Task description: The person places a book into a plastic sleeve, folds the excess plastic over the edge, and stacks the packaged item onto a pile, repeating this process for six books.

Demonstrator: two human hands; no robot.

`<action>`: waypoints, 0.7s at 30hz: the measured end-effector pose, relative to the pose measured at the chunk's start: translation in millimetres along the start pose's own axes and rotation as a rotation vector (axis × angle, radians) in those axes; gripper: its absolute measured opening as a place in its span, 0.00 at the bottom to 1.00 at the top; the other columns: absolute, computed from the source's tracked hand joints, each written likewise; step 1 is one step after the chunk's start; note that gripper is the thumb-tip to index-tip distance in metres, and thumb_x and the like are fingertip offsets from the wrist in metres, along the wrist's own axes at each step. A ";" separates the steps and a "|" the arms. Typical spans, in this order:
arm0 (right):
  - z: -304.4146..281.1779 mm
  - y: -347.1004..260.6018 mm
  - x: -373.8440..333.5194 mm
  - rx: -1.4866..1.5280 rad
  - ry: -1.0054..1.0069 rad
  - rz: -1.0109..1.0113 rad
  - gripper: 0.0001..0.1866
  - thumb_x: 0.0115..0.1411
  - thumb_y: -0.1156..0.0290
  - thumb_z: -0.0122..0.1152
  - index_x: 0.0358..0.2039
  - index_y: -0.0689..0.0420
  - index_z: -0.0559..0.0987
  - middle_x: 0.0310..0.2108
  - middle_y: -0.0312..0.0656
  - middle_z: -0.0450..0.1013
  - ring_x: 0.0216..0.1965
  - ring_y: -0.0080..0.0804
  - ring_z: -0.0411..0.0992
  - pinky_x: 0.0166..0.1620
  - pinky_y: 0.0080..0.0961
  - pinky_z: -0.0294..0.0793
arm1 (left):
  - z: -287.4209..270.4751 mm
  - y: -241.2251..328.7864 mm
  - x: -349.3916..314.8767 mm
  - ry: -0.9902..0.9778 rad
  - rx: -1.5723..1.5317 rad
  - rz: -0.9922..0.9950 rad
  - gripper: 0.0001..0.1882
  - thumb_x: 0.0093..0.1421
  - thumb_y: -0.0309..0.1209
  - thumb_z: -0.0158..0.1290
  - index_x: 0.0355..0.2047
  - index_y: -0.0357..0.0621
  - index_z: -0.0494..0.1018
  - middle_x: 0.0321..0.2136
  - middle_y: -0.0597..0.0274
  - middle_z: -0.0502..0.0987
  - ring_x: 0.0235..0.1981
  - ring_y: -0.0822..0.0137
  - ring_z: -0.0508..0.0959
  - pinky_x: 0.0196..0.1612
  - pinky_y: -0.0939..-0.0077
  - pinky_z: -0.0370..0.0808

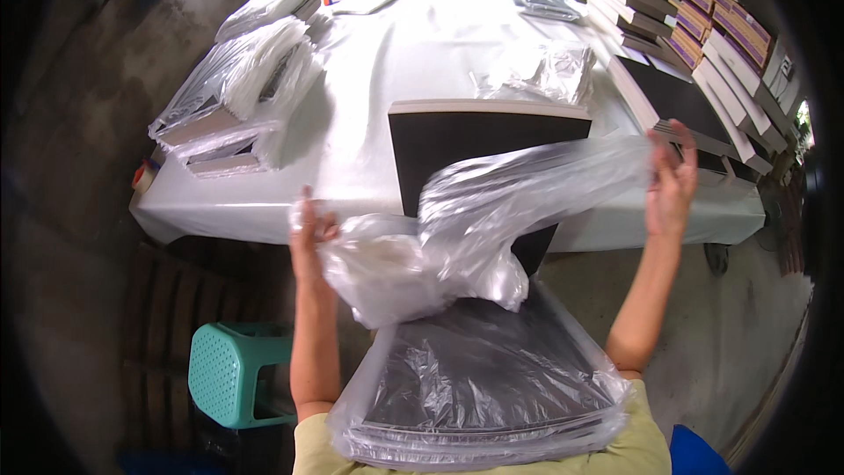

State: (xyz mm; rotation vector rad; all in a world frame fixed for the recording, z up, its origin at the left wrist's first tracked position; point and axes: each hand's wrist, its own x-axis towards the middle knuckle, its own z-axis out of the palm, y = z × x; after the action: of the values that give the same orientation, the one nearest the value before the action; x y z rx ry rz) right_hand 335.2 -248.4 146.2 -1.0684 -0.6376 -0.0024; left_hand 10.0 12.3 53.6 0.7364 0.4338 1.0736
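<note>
I watched both hands raised over the black flat box point(479, 369) that rested against the person's lap, already mostly sheathed in a clear plastic bag point(492, 220). The loose, open end of that bag rose above the box and stretched between the hands, its long axis running from lower left to upper right. The left hand point(308, 233) was clenched on the bunched end, close above the box's near-left corner. The right hand point(673, 180) sat higher and farther from the box, fingers point(681, 145) curled on the bag's far edge; how firm that grip was I could not tell. So the left hand was the nearer one. Beyond the box lay the white table point(352, 185), with another black flat board point(483, 145) on it.
</note>
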 end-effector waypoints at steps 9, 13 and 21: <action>20.1 -0.9 -33.4 -0.173 -0.408 0.100 0.05 0.46 0.75 0.62 0.24 0.58 0.74 0.19 0.38 0.74 0.16 0.13 0.66 0.18 0.10 0.59 | -42.8 104.9 -12.8 0.157 0.448 0.498 0.16 0.57 0.41 0.48 0.36 0.40 0.65 0.14 0.75 0.57 0.15 0.83 0.57 0.16 0.86 0.53; 76.2 -6.9 -63.0 -0.274 -0.675 0.045 0.01 0.49 0.79 0.58 0.25 0.61 0.77 0.20 0.37 0.74 0.20 0.17 0.70 0.23 0.12 0.67 | 56.6 45.2 -27.7 -0.128 0.533 0.380 0.16 0.49 0.25 0.54 0.39 0.38 0.66 0.26 0.65 0.72 0.22 0.78 0.69 0.20 0.89 0.65; 83.0 3.7 -76.3 -0.220 -0.682 0.073 0.05 0.51 0.75 0.58 0.21 0.62 0.74 0.21 0.36 0.69 0.25 0.20 0.68 0.26 0.17 0.63 | 142.8 -29.6 -51.4 -0.734 0.797 0.033 0.19 0.43 0.26 0.62 0.38 0.39 0.72 0.28 0.65 0.75 0.30 0.78 0.72 0.35 0.83 0.69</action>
State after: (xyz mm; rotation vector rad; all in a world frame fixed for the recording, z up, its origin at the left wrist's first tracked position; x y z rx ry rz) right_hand 233.5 -201.6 132.7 -1.3101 -1.2307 0.3764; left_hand 99.1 -89.1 129.0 1.7667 0.1949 0.5624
